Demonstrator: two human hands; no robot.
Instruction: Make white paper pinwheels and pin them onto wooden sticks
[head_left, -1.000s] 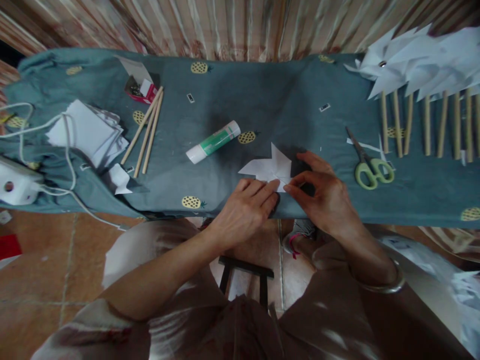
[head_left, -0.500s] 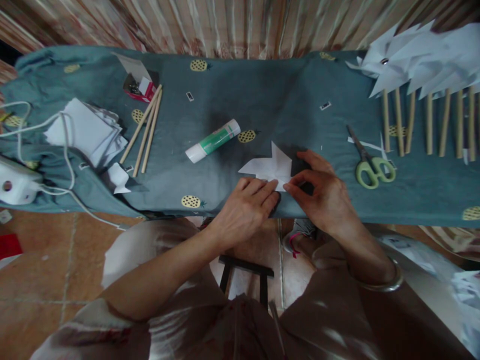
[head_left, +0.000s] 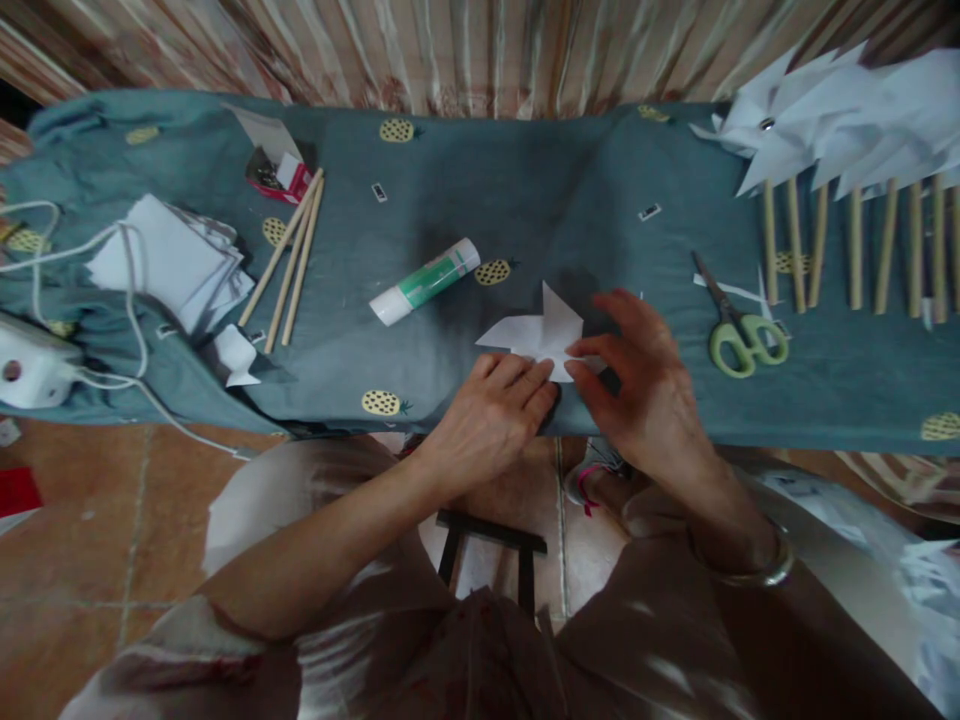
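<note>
A small white paper pinwheel [head_left: 541,335] lies near the front edge of the cloth-covered table, two pointed blades standing out at its left and top. My left hand [head_left: 499,410] presses down on its near side, fingers together and covering part of it. At its right side, the thumb and index finger of my right hand [head_left: 637,375] pinch a paper flap; the other fingers are lifted apart. A glue stick [head_left: 426,282] with a green label lies just beyond, to the left. Green-handled scissors [head_left: 739,325] rest to the right of my right hand.
Finished paper pinwheels [head_left: 847,120] on wooden sticks lie at the back right. On the left are loose sticks [head_left: 292,265], a small red box [head_left: 281,180], stacked paper squares [head_left: 161,255], and a white power strip [head_left: 34,365] with cables.
My right hand's index finger has shifted onto the flap at the pinwheel's right side, and the wrist has moved slightly left. My left hand stays in place on the paper.
</note>
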